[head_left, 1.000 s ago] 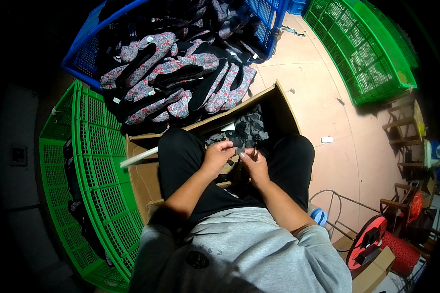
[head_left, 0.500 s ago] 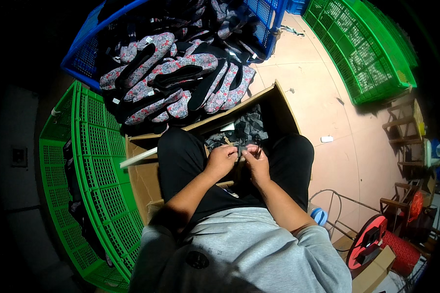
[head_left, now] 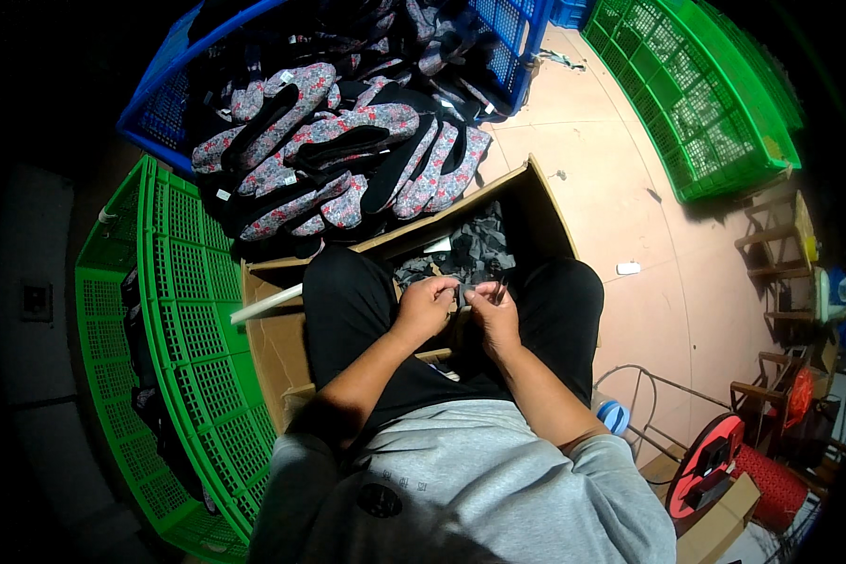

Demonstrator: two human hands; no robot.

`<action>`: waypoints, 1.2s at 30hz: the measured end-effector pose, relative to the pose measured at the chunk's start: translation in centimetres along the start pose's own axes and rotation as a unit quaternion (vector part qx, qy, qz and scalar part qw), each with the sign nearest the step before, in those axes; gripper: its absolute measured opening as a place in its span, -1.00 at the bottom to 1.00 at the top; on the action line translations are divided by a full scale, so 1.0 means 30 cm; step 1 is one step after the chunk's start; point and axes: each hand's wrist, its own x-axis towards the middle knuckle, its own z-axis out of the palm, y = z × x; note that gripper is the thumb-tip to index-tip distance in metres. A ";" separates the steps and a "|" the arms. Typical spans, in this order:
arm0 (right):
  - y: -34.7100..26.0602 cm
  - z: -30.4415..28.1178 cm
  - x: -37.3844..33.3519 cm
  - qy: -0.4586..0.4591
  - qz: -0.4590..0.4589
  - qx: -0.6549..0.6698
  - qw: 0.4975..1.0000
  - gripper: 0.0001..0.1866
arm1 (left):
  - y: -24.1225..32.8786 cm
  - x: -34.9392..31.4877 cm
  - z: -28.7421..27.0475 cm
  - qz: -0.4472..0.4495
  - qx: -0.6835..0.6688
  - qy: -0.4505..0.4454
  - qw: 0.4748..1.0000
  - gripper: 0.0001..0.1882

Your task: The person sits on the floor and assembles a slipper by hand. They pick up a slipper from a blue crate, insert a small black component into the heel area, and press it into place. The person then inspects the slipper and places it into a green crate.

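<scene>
Between your knees, both your hands are in a pinch: your left hand closes its fingertips on the nine o'clock edge of a small grey piece, and your right hand grips the three o'clock edge between thumb and finger. A thin dark thing shows at the upper edge of your right hand, too small to tell what it is. The piece sits at the centre of your clock, over an open carton, and grey scraps are heaped in that carton between twelve and one. At nine, a pale tube lies just beside your left knee, over the carton's edge. At eleven, floral slippers with black openings pile up in front of and inside a blue crate. One green crate stands between eight and nine, with dark items inside its far part; another stands between one and two on the floor. Toward three, a small white object lies on the floor, with a wooden rack well beyond it. At four you have a blue-topped tub and, farther out, a red disc.
</scene>
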 end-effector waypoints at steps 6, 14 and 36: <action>0.012 0.001 0.010 -0.002 -0.036 -0.031 0.999 -0.79 | 0.048 -0.001 -0.010 -0.045 -0.043 -0.030 0.998 -0.79; -0.029 0.023 -0.010 0.006 -0.044 0.009 0.999 -0.86 | 0.024 0.023 -0.042 -0.213 -0.249 -0.017 0.945 -0.85; -0.026 0.021 -0.029 -0.114 -0.053 -0.082 0.989 -0.59 | 0.034 0.017 -0.036 -0.202 -0.260 -0.037 0.943 -0.87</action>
